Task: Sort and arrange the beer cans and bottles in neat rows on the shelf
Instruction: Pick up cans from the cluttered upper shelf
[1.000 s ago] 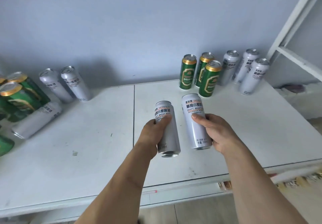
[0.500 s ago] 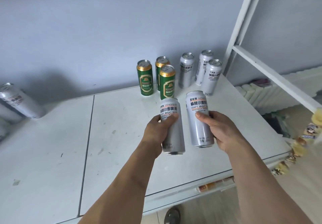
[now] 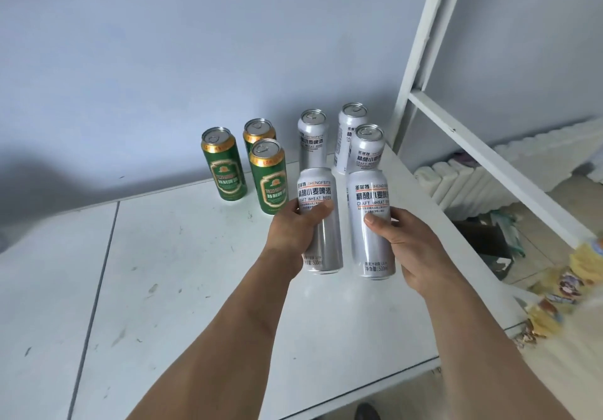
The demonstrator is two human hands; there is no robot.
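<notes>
Head view: three green gold-topped beer cans (image 3: 225, 166) and three silver cans (image 3: 313, 140) already stand grouped at the white counter (image 3: 163, 272) back. Left hand (image 3: 298, 227) and right hand (image 3: 403, 243) each grip another tall silver wheat-beer can (image 3: 321, 220), unplaced.

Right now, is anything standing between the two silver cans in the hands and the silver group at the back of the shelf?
Nothing visible does. The left hand and right hand each hold a silver can just before the standing silver cans; the green cans stand off to the left.
</notes>
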